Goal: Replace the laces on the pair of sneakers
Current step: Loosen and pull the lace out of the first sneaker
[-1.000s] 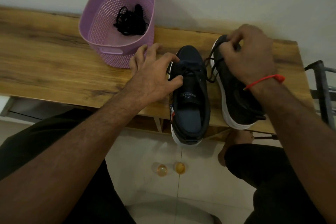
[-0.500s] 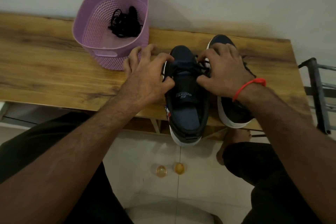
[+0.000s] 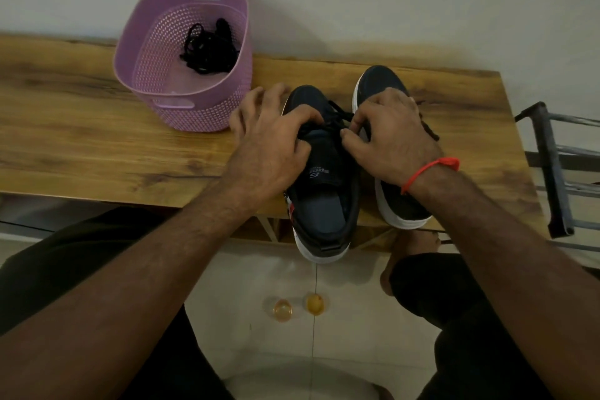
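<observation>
Hands on the near sneaker's laces, centre frame.
Left hand [image 3: 269, 143] grips the near sneaker [image 3: 319, 185] by its tongue while my right hand [image 3: 389, 136] pinches its lace [image 3: 339, 115]; second sneaker [image 3: 383, 84] just right. Upper left, purple basket [image 3: 207, 117] holds bundled black laces [image 3: 207, 52].

both your forearms reach forward; your left hand [image 3: 271, 143] curls its fingers downward, your right hand [image 3: 391, 136] pinches with thumb and forefinger.

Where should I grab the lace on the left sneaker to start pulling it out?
Pinch the knot over the tongue, coming from above. It stands proud of the left sneaker, between the left hand and right hand, probably easiest there.
</observation>
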`<state>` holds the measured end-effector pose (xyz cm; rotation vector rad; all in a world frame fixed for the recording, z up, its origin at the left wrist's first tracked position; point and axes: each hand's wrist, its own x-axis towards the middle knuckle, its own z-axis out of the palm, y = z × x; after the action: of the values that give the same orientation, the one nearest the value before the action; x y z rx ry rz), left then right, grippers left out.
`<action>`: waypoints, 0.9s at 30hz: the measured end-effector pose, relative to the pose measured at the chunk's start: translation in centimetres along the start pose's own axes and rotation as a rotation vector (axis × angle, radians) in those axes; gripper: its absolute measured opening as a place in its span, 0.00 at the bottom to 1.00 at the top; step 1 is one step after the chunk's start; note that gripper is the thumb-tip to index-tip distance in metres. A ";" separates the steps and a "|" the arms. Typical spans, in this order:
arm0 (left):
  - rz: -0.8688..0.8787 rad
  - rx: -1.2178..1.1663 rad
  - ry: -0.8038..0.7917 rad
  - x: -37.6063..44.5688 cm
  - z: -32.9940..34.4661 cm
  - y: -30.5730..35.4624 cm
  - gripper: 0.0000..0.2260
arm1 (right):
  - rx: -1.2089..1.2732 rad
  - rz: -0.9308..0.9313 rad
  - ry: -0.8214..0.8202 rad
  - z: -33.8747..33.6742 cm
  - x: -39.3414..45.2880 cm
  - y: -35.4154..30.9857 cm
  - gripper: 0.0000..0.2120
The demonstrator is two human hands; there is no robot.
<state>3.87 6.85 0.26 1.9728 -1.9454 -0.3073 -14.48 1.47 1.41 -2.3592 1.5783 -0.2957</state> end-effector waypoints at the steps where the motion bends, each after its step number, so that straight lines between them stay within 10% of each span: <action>1: 0.014 0.034 0.008 0.1 0.3 0.4 0.18 | -0.001 -0.001 0.002 0.0 0.0 -0.1 0.08; 12: 0.000 0.171 0.022 1.4 1.8 2.2 0.11 | 0.023 -0.042 0.002 0.2 -0.2 -0.4 0.08; 21: -0.273 -0.364 0.280 2.8 -2.9 -1.8 0.03 | 0.014 -0.018 -0.018 -0.3 -0.1 0.2 0.09; 27: -0.129 -0.176 0.071 1.9 -1.8 -1.9 0.14 | 0.033 -0.078 -0.050 0.1 0.0 -0.1 0.09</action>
<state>6.34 5.11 1.33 1.9700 -1.6900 -0.4203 -14.34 1.49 1.39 -2.3873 1.4511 -0.2752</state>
